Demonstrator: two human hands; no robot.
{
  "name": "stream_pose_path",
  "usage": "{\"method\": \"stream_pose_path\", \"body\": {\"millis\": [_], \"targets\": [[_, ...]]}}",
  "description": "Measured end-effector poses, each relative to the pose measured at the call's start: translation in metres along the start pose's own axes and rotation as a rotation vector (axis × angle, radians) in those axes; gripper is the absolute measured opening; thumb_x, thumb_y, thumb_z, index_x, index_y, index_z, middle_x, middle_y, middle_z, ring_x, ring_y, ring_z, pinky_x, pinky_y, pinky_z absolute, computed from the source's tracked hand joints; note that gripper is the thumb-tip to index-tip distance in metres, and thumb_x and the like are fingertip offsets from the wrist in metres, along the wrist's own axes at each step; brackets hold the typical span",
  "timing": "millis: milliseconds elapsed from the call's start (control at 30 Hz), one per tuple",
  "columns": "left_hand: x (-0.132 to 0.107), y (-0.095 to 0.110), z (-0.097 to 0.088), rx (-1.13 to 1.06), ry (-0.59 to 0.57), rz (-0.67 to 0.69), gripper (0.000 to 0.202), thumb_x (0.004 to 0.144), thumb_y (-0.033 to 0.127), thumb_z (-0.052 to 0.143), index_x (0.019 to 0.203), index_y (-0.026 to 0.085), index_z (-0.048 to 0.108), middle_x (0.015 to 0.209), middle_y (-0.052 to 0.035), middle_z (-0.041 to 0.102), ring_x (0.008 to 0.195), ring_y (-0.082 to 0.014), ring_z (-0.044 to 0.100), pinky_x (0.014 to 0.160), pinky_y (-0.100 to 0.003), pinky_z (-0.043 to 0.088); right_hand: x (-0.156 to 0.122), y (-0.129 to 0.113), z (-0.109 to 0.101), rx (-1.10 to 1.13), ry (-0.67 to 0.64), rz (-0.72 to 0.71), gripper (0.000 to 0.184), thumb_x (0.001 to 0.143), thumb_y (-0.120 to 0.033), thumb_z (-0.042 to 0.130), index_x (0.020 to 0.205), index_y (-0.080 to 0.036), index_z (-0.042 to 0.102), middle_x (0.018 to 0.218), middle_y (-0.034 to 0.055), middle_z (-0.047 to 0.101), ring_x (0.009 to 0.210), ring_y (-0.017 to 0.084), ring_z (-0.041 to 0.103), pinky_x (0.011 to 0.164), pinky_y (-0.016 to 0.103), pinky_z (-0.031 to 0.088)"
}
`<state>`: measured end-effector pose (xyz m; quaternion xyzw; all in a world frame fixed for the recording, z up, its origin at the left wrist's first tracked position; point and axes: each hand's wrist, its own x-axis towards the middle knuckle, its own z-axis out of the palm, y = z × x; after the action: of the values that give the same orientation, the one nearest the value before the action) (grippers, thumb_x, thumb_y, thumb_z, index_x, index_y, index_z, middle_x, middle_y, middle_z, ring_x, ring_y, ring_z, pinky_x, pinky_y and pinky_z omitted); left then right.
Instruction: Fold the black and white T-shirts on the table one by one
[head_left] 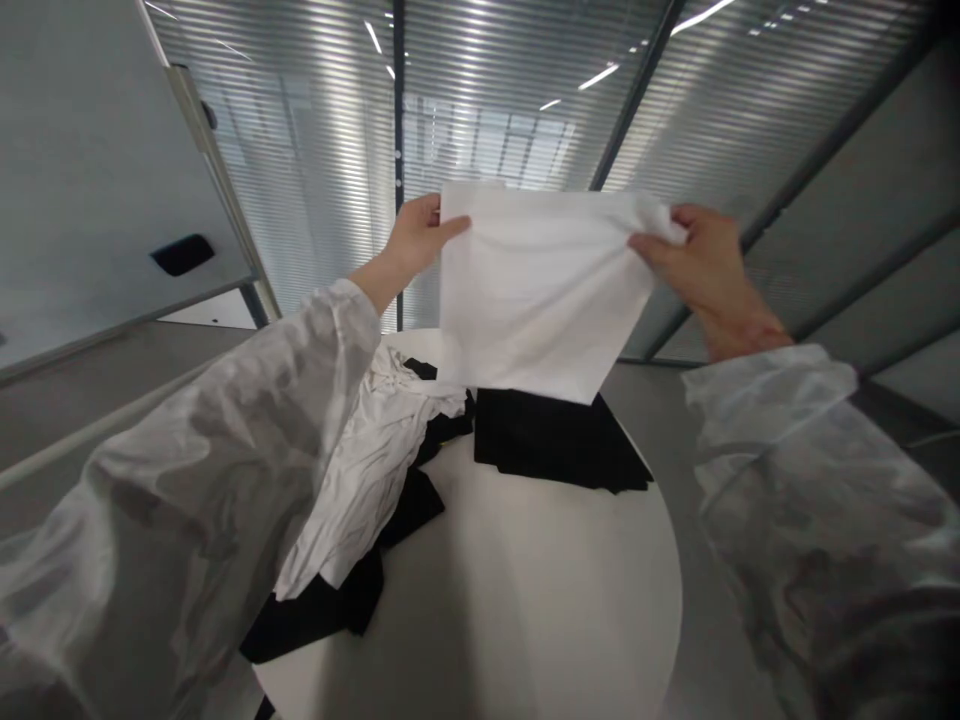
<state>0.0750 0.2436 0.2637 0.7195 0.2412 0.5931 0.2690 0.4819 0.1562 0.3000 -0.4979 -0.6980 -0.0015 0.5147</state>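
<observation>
A folded piece of white cloth (540,290) hangs stretched between my two raised hands, above the far side of the table. My left hand (420,235) pinches its upper left corner, thumb in front. At the upper right corner, my right hand (697,250) grips the cloth, which bunches a little at the fingers. Just under its lower edge lies a flat stack of black cloth (555,445). To the left is a crumpled heap of white cloth (375,450), lying over several black cloth pieces (322,610).
The round white table (525,580) spreads out below my hands. A whiteboard (90,150) with a black eraser-like object (184,255) stands at the left. Behind the table is a glass wall with blinds (330,130) and dark frames.
</observation>
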Motion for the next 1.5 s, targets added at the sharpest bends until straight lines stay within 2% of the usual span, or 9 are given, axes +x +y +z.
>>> {"method": "stream_pose_path", "body": {"millis": [100, 233, 433, 567, 733, 933, 1233, 1400, 1500], "targets": [[0.011, 0.004, 0.033, 0.07, 0.034, 0.146, 0.043, 0.103, 0.054, 0.074, 0.123, 0.016, 0.073, 0.112, -0.007, 0.077, 0.115, -0.0298, 0.078, 0.101, -0.052, 0.06, -0.008, -0.004, -0.021, -0.21, 0.245, -0.132, 0.037, 0.098, -0.035, 0.083, 0.121, -0.007, 0.075, 0.115, 0.0106, 0.077, 0.105, 0.023, 0.069, 0.098, 0.041, 0.052], [-0.061, -0.005, 0.057, 0.24, -0.056, 0.175, 0.037, 0.102, 0.05, 0.077, 0.12, 0.017, 0.075, 0.113, -0.0077, 0.079, 0.111, -0.0282, 0.077, 0.1, -0.043, 0.059, -0.089, 0.027, -0.043, -0.314, 0.232, -0.127, 0.033, 0.101, -0.04, 0.078, 0.126, -0.019, 0.075, 0.116, 0.011, 0.079, 0.102, 0.029, 0.071, 0.096, 0.047, 0.057], [-0.237, -0.05, 0.091, 0.565, -0.686, 0.158, 0.02, 0.101, 0.023, 0.07, 0.119, 0.025, 0.079, 0.111, -0.0059, 0.082, 0.105, -0.0258, 0.078, 0.098, -0.037, 0.057, -0.282, 0.118, -0.04, -0.384, -0.423, -0.193, 0.041, 0.084, -0.014, 0.059, 0.115, -0.028, 0.083, 0.114, 0.0052, 0.085, 0.104, 0.032, 0.08, 0.1, 0.049, 0.064], [-0.286, -0.06, 0.109, 0.61, -0.795, 0.177, 0.034, 0.094, 0.009, 0.066, 0.124, 0.023, 0.076, 0.123, -0.0082, 0.078, 0.119, -0.0258, 0.073, 0.105, -0.037, 0.056, -0.347, 0.135, -0.027, -0.433, -0.535, -0.181, 0.062, 0.075, -0.008, 0.055, 0.128, -0.026, 0.08, 0.132, 0.0062, 0.081, 0.121, 0.031, 0.077, 0.111, 0.05, 0.061], [-0.273, -0.047, 0.11, 0.714, -0.811, 0.203, 0.032, 0.101, 0.011, 0.059, 0.127, 0.022, 0.075, 0.124, -0.0103, 0.074, 0.115, -0.0267, 0.072, 0.101, -0.04, 0.056, -0.333, 0.127, -0.031, -0.51, -0.555, -0.189, 0.07, 0.075, -0.006, 0.054, 0.138, -0.025, 0.076, 0.137, 0.0074, 0.079, 0.125, 0.032, 0.074, 0.114, 0.052, 0.06], [-0.271, -0.029, 0.12, 0.718, -0.78, 0.294, 0.029, 0.106, 0.014, 0.057, 0.129, 0.022, 0.072, 0.125, -0.011, 0.071, 0.116, -0.0261, 0.07, 0.103, -0.039, 0.055, -0.32, 0.127, -0.051, -0.517, -0.337, -0.202, 0.065, 0.082, -0.006, 0.052, 0.138, -0.028, 0.077, 0.137, 0.0054, 0.079, 0.125, 0.031, 0.073, 0.117, 0.052, 0.056], [-0.274, -0.017, 0.123, 0.46, -0.804, 0.225, 0.039, 0.11, 0.056, 0.06, 0.111, 0.021, 0.077, 0.107, -0.0093, 0.076, 0.103, -0.0256, 0.073, 0.097, -0.038, 0.055, -0.354, 0.119, -0.061, -0.359, -0.625, -0.135, 0.052, 0.107, -0.042, 0.06, 0.157, -0.027, 0.062, 0.155, 0.012, 0.069, 0.141, 0.034, 0.067, 0.119, 0.057, 0.055], [-0.264, -0.033, 0.157, 0.528, -0.621, 0.113, 0.045, 0.114, 0.045, 0.052, 0.15, 0.02, 0.064, 0.153, -0.0161, 0.067, 0.143, -0.0307, 0.061, 0.121, -0.047, 0.047, -0.31, 0.085, -0.005, -0.365, -0.528, -0.105, 0.051, 0.114, -0.047, 0.048, 0.16, -0.028, 0.059, 0.164, 0.0099, 0.061, 0.153, 0.032, 0.056, 0.13, 0.059, 0.045], [-0.277, -0.047, 0.176, 0.595, -0.702, 0.117, 0.062, 0.113, 0.051, 0.052, 0.166, 0.019, 0.049, 0.171, -0.0192, 0.051, 0.159, -0.0326, 0.048, 0.129, -0.052, 0.038, -0.294, 0.079, 0.05, -0.354, -0.49, -0.149, 0.057, 0.114, -0.047, 0.048, 0.167, -0.027, 0.05, 0.173, 0.0091, 0.05, 0.161, 0.032, 0.046, 0.135, 0.059, 0.038]]}}
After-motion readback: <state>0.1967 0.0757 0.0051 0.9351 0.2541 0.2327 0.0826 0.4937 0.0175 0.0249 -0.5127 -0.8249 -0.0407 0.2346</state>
